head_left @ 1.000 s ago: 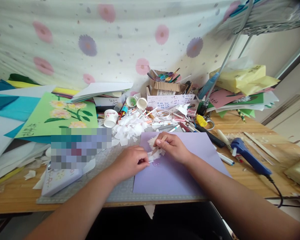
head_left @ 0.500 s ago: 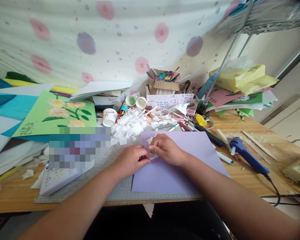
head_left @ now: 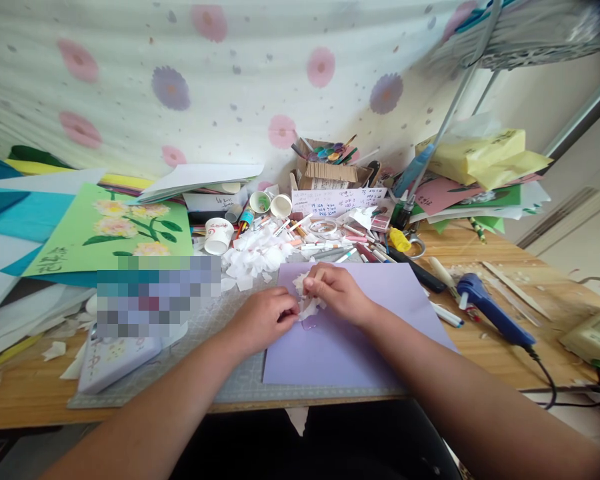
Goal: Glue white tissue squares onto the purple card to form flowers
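A purple sheet [head_left: 365, 333] lies on the grey cutting mat [head_left: 190, 373]. Torn white paper petals [head_left: 310, 307] form a small cluster near its upper left, with a shiny wet-looking patch of glue [head_left: 309, 325] just below. My left hand [head_left: 267, 315] rests on the sheet's left edge, fingers curled and pinched together beside the cluster; what they hold, if anything, is hidden. Over the cluster, my right hand [head_left: 339, 290] has thumb and forefinger pressed together. Anything between those fingertips is too small to make out.
White paper scraps [head_left: 257, 253] pile up behind the sheet, among many markers and a paper cup [head_left: 219, 236]. To the right lie a blue glue gun [head_left: 495, 310] and its cord. A green flower picture [head_left: 115, 227] and a lilac box [head_left: 120, 363] are at left.
My right hand has turned and its fingers have lifted slightly, uncovering more of the white petals. My left hand stays nearly in place. The view has shifted a little.
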Demonstrator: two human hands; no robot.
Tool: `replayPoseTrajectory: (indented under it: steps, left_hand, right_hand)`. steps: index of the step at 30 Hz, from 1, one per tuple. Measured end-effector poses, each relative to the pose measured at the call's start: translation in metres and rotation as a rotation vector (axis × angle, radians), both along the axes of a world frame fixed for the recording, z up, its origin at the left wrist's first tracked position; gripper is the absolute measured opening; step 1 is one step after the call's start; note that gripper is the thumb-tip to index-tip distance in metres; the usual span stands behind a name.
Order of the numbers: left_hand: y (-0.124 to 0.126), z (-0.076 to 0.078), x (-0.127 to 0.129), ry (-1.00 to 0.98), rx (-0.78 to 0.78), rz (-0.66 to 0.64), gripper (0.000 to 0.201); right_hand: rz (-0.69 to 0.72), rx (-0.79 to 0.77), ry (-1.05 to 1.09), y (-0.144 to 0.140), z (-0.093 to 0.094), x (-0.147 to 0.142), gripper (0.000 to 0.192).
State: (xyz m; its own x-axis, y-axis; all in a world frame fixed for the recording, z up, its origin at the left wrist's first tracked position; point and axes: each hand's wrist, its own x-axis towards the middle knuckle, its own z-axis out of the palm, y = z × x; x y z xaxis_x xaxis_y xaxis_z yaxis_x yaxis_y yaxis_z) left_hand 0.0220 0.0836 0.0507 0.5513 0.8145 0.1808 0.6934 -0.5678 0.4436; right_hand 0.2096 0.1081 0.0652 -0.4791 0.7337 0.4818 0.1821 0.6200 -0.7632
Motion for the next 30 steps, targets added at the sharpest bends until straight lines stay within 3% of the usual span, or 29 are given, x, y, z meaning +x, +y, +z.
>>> replayPoseTrajectory:
  steps: [7,9,12,15,18,23,30]
  left_hand:
    - [0.001,0.006,-0.003,-0.071,-0.029,0.054,0.007]
    - [0.006,0.01,-0.015,-0.114,-0.015,0.16,0.01]
    - [0.017,0.014,-0.044,-0.165,0.067,0.427,0.027]
    - [0.027,0.014,-0.067,-0.131,0.114,0.595,0.024]
    - [0.03,0.013,-0.072,-0.035,0.088,0.569,0.015]
    - [0.025,0.013,-0.068,0.115,0.063,0.502,0.024]
    - [0.028,0.014,-0.068,0.182,0.091,0.395,0.014]
  right_hand:
    - [0.03,-0.044,-0.016,0.0,0.0,0.002,0.049]
    - [0.008,-0.043,-0.016,0.001,-0.002,0.001,0.048]
    - [-0.015,-0.052,0.004,0.002,-0.004,0.001,0.048]
    - [-0.018,-0.056,0.015,0.002,-0.004,0.002,0.049]
    - [-0.023,-0.054,0.013,0.002,-0.005,0.003,0.048]
    - [-0.03,-0.056,0.009,0.001,-0.005,0.003,0.046]
    - [-0.025,-0.063,0.012,0.0,-0.006,0.002,0.047]
